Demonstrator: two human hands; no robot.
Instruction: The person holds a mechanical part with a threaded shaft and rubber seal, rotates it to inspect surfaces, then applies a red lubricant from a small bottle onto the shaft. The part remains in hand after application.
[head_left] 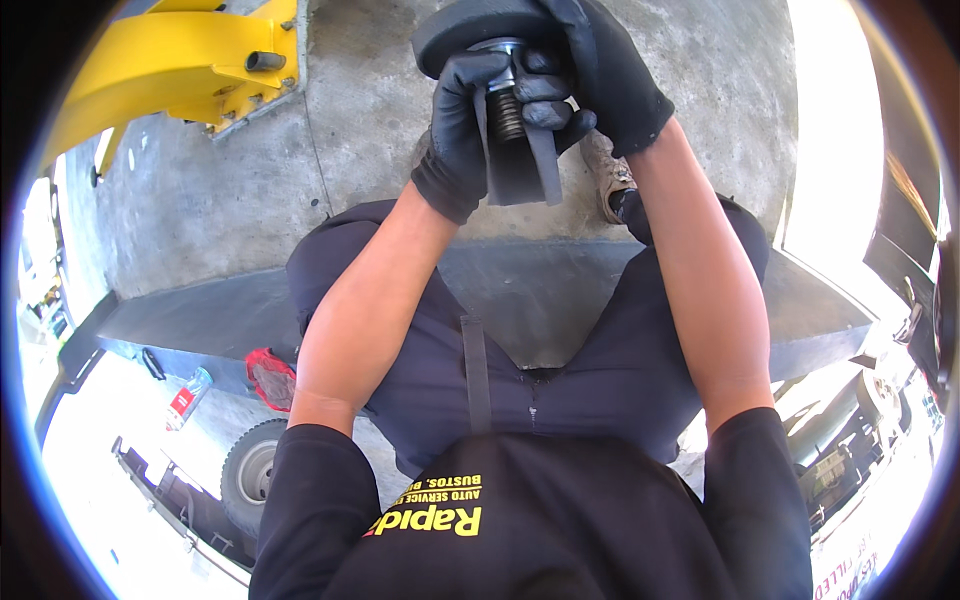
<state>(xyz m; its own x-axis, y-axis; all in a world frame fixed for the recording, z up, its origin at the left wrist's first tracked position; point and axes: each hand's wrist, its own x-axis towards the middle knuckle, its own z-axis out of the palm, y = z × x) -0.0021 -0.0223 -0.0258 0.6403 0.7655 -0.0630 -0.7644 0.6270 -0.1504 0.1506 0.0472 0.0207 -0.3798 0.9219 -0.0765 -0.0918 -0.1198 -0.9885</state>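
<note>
A dark part with a wide round black disc (pixel 475 30) on top is held up in front of me. Under the disc is a shiny metal collar, and below it a ribbed or coiled stem (pixel 508 115) shows. A dark flared piece (pixel 520 175) with two long side walls hangs beneath. My left hand (pixel 455 140), in a black glove, is closed around the stem area, its thumb near the collar. My right hand (pixel 615 80), also gloved in black, is closed at the disc's right side. Some fingers overlap, and the part's far side is hidden.
A yellow steel frame (pixel 170 75) stands bolted to the concrete floor (pixel 380 120) at the far left. I sit on a dark slab (pixel 190 315). A red cloth (pixel 270 378), a bottle (pixel 188 400) and a wheel (pixel 252 475) are at the left.
</note>
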